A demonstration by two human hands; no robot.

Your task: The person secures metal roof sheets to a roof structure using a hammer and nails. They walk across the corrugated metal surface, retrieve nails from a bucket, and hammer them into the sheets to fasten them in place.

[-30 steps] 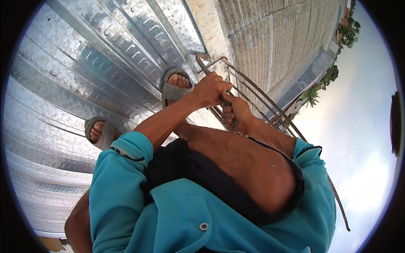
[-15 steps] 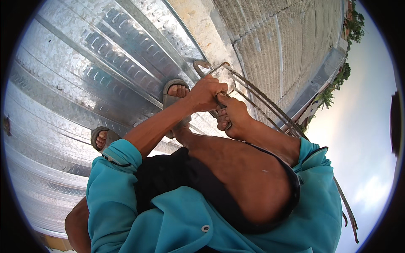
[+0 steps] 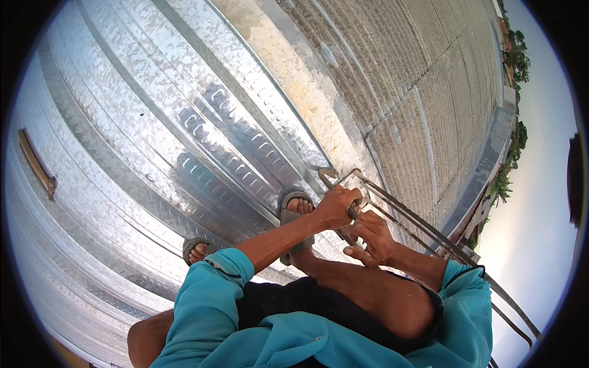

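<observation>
My left hand (image 3: 337, 207) is closed in a fist around a dark, rusty hooked steel bar (image 3: 327, 176); the curved end sticks out beyond the knuckles. Close against it on the right, my right hand (image 3: 375, 239) has loosened, its fingers apart and partly bent. Between the two hands shows a short dark metal piece (image 3: 353, 211), perhaps a tool handle or bar end; my fingers cover most of it. Beside the hands runs a bundle of long steel rebars (image 3: 423, 222), with a bent stirrup (image 3: 352, 172) at its near-wall end.
Ribbed galvanized metal decking (image 3: 141, 159) lies under my sandaled feet (image 3: 297, 207). A pale concrete strip (image 3: 294, 80) borders it, then a grey corrugated roof (image 3: 392, 67). A brown stick-like piece (image 3: 37, 162) lies far left. Trees (image 3: 517, 52) stand beyond the roof edge.
My right hand's fingers have loosened from around the dark metal piece. My left hand stays gripped on the bar. The view has shifted, placing the hands lower and farther right.
</observation>
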